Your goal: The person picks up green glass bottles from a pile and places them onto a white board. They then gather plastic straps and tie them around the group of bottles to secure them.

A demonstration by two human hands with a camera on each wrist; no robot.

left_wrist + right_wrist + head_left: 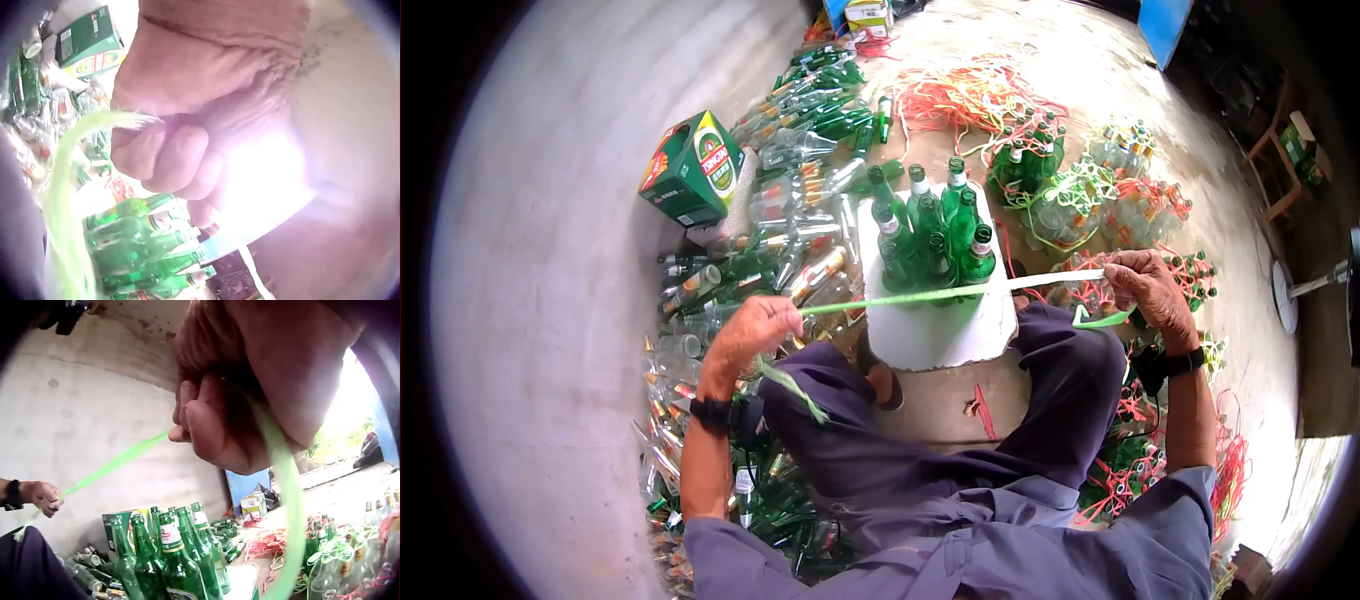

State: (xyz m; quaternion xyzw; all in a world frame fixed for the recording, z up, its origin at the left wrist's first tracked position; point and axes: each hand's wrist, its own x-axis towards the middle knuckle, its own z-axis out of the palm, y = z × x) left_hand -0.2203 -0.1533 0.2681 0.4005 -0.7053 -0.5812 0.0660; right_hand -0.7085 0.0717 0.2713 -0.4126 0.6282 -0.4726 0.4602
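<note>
Risk: we judge the green strap (pixel 920 295) could slip from either fist if we pull harder, or sweep against the standing green bottles (pixel 930 235) and topple them.
Left hand (pixel 752 330): our fingers (pixel 169 159) are curled tight round one end of the strap.
Right hand (pixel 1145 285): closed in a fist on the other end, loose tail hanging below.
Strap position: stretched taut between both hands, just above the bottles on the white board (pixel 940 340).
Floor: loose bottles and a green carton (pixel 692 168) to our left.
</note>
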